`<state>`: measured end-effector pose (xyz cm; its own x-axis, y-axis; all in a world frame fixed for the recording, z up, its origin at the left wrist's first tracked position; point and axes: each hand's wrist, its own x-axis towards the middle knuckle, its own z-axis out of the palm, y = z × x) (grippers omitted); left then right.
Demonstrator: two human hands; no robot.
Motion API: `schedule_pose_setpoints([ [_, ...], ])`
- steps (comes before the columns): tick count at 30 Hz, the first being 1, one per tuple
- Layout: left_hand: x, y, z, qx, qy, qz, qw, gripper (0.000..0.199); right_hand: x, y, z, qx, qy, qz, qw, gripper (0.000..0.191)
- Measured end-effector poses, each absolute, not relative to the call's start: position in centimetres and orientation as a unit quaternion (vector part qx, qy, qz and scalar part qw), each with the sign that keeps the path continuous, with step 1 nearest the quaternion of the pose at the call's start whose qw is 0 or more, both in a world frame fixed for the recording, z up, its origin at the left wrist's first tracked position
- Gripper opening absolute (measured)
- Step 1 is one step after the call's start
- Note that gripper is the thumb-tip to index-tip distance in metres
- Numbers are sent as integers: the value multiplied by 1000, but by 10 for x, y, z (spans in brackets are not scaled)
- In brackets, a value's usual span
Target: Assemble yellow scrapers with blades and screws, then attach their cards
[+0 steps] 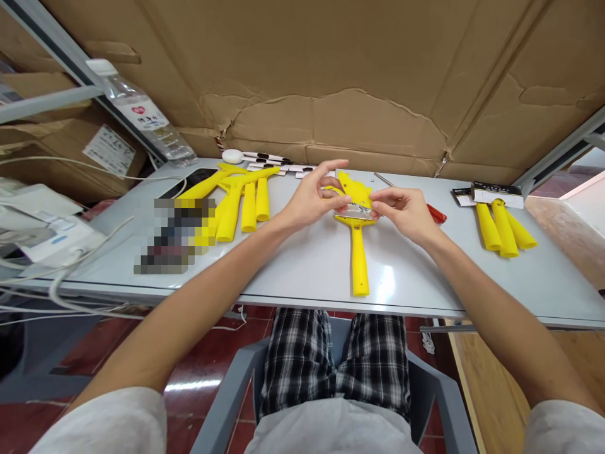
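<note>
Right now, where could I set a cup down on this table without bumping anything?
The white tabletop is bare between the left forearm and the yellow-handled tool, and again in front of the far-right yellow handles. It is crowded at back left, around the heaped yellow handles, and where the left hand and right hand work.

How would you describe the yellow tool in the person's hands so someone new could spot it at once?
On the pale grey table, in front of the person, a yellow plastic-handled tool points its handle toward them. Its head is held between the left hand and right hand. Unlike the loose yellow handles on either side, it has a metal piece at its head.
</note>
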<state>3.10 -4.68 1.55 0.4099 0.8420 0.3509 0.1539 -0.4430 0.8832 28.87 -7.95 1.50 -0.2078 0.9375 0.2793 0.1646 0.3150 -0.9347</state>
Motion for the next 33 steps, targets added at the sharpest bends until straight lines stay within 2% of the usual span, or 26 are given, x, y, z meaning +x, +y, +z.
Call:
schedule_pose_setpoints([
  [7,14,-31,14,751,346,422,371,43,301,-75,18,-446,-653,415,451,42],
  [10,10,-27,11,767,350,406,353,41,302,-74,19,-455,-649,414,447,42],
  [16,6,-21,9,831,334,389,213,32,306,-70,15,-445,-701,337,443,45],
  [20,3,-16,7,853,319,376,171,28,308,-68,10,-431,-731,329,415,46],
  [33,-3,-12,6,894,317,280,151,20,314,-64,10,-423,-798,226,365,17],
])
